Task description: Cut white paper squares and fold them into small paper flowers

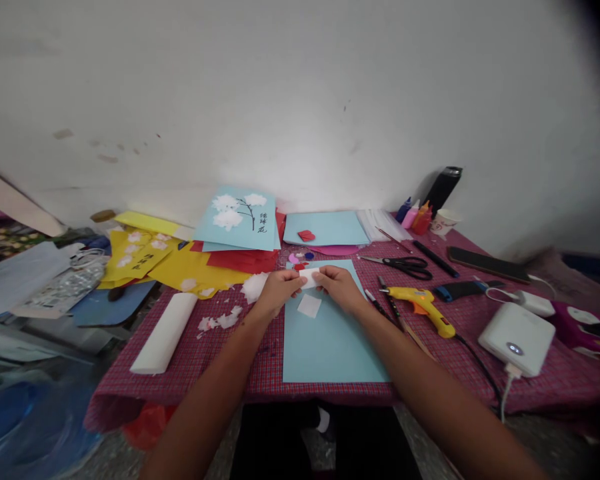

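A small piece of white paper point(309, 277) is stretched between my two hands, above the far part of a light blue sheet point(330, 350). My left hand point(282, 291) pinches its left end, and my right hand point(339, 287) pinches the right end. Just below them a white paper square point(309, 306) lies on the blue sheet. Beside my left hand sits a fluffy heap of white paper pieces point(254, 287). Small red, pink and blue cut shapes point(300, 259) lie just beyond my fingers.
To the right are black scissors point(405, 265), a yellow glue gun point(423, 307) with a cord, and a white power bank point(517, 339). A white paper roll point(165, 333) lies left. Behind stands a blue card with white paper flowers point(240, 220), near yellow sheets point(145, 257).
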`<state>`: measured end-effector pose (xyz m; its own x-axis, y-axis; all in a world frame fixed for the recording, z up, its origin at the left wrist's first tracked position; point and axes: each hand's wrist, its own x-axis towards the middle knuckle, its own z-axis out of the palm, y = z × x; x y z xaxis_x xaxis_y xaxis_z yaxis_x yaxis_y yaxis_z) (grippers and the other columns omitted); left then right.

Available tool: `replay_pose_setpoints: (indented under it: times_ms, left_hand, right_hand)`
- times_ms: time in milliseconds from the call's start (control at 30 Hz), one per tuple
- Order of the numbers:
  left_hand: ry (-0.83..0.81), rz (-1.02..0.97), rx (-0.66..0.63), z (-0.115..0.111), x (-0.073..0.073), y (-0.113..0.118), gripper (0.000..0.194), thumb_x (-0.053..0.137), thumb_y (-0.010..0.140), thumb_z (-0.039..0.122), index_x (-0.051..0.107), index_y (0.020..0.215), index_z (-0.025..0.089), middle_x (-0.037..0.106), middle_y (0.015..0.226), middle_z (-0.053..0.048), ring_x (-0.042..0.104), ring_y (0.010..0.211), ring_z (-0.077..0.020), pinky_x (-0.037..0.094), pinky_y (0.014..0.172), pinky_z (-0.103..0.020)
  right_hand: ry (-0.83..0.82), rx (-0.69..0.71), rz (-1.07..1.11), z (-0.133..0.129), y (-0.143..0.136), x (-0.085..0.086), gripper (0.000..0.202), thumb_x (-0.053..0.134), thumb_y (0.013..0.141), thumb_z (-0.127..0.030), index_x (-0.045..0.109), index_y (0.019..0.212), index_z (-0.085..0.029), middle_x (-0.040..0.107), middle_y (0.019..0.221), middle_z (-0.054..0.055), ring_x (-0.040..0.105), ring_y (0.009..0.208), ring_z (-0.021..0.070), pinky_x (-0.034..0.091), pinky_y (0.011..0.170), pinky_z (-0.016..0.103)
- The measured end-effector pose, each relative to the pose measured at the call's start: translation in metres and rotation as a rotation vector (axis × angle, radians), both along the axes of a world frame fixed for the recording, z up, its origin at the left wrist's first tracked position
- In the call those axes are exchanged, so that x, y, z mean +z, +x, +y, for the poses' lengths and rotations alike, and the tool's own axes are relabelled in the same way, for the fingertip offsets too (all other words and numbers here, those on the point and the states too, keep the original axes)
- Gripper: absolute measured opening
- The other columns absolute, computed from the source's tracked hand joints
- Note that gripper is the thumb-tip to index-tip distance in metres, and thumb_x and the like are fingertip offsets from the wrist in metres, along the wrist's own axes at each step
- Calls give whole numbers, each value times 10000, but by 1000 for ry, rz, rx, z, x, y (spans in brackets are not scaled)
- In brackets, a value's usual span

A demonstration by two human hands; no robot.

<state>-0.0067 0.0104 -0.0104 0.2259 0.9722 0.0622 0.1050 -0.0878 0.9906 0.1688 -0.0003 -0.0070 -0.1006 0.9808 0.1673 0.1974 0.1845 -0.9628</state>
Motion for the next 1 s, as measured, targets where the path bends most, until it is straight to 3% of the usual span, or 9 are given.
replay_pose_setpoints:
  times_ms: [433,700,867,1000]
  left_hand:
    - [-7,-2,-9,-3,2,2,371,706,640,485,549,608,149,463,535,33,414,500,-77,305,485,-206]
    - [-1,-36,-5,-3,1,2,334,712,647,456,593,659,144,494,557,28,426,502,-78,328,493,-210]
    - [54,-45,-17,-3,4,3,332,642,720,449,683,835,140,549,630,-3,459,561,-97,365,521,-216]
    - [75,-23,-8,-2,3,3,303,648,712,440,694,775,147,565,630,-3,463,563,-98,373,526,-221]
  right_hand:
    - [-15,8,-36,0,0,-3,373,567,759,-493,515,593,-163,442,534,-35,358,503,93,286,483,228]
    - [-1,50,-35,-1,1,-1,335,548,777,-461,566,656,-150,470,572,-29,387,533,100,303,507,231]
    - [24,72,-61,-3,0,1,323,522,788,-448,593,692,-148,477,587,-28,395,548,105,308,509,227]
    - [52,76,-75,-4,-2,4,298,507,797,-417,579,672,-156,473,595,-28,404,566,110,321,527,227]
